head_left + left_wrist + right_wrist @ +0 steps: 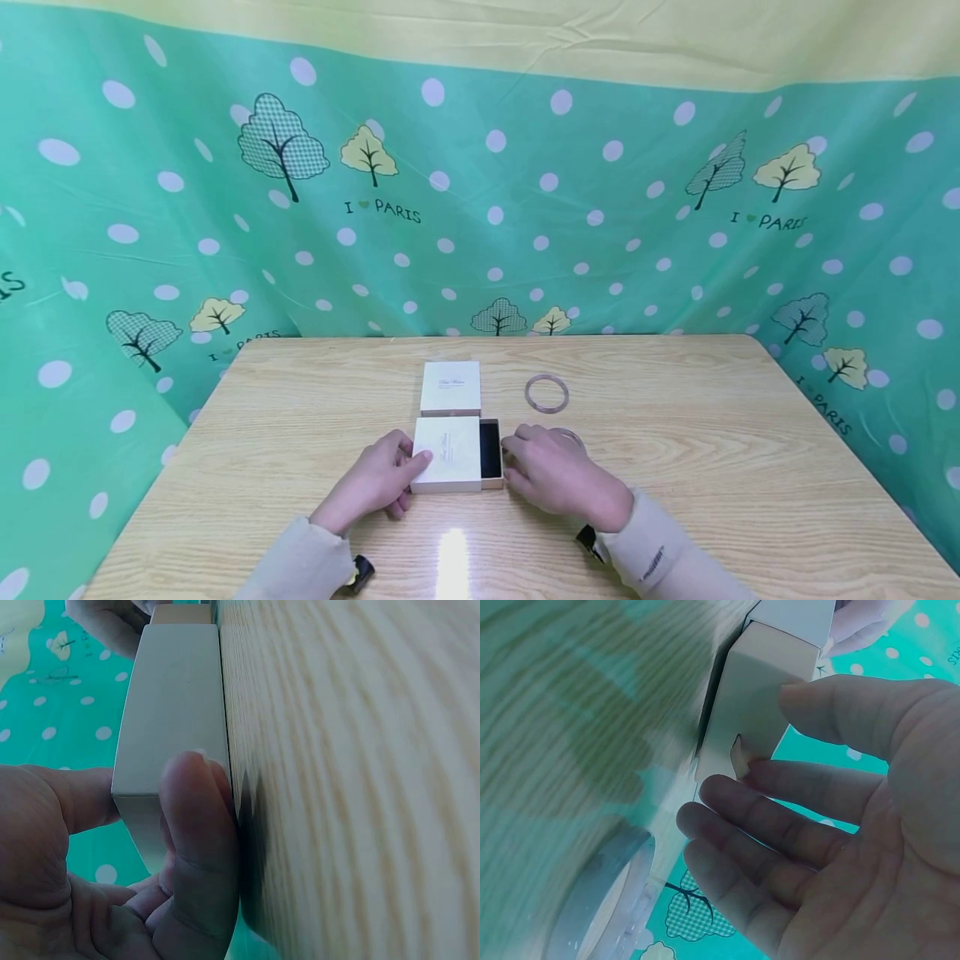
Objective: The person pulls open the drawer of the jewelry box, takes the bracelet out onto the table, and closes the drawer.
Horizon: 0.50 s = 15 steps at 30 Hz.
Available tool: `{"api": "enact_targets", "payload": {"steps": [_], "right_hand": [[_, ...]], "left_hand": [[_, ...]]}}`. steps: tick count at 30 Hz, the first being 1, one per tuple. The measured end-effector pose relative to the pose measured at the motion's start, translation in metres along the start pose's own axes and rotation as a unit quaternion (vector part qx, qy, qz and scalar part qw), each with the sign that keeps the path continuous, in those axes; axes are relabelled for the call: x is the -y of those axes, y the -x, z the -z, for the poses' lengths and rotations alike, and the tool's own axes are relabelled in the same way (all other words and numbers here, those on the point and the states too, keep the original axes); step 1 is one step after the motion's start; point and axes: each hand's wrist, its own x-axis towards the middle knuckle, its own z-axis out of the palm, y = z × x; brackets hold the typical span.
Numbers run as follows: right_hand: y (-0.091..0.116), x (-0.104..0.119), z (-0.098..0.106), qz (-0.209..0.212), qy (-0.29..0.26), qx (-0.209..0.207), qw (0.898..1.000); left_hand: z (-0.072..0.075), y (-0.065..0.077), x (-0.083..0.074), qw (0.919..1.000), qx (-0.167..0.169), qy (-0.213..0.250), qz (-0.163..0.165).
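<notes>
My left hand [375, 475] grips the left end of a white drawer-style gift box [447, 467], its thumb over the top edge. From the box's right end sticks out part of the inner drawer [490, 454], lined in black. Close to that end is my right hand [558, 471]. In the right wrist view its fingers are loosely extended, with the index fingertip at a small pull tab [739, 757] on the drawer's end face [761, 682] and the thumb tip near one edge. A translucent bangle [573, 435] lies beyond the right hand, partly hidden by it.
Behind the gripped box lies a second white box [450, 387] with similar print. Another round bangle [528, 393] rests to its right. The wooden table [315, 392] meets a green dotted curtain [420, 275] at the back and sides.
</notes>
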Motion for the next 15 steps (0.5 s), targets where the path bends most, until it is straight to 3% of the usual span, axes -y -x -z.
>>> {"api": "enact_targets", "payload": {"steps": [15], "right_hand": [[-0.0004, 0.0008, -0.0014, 0.014, -0.007, -0.011, 1.0]], "left_hand": [[-0.0001, -0.0002, 0.0005, 1.0, 0.001, 0.001, -0.001]]}}
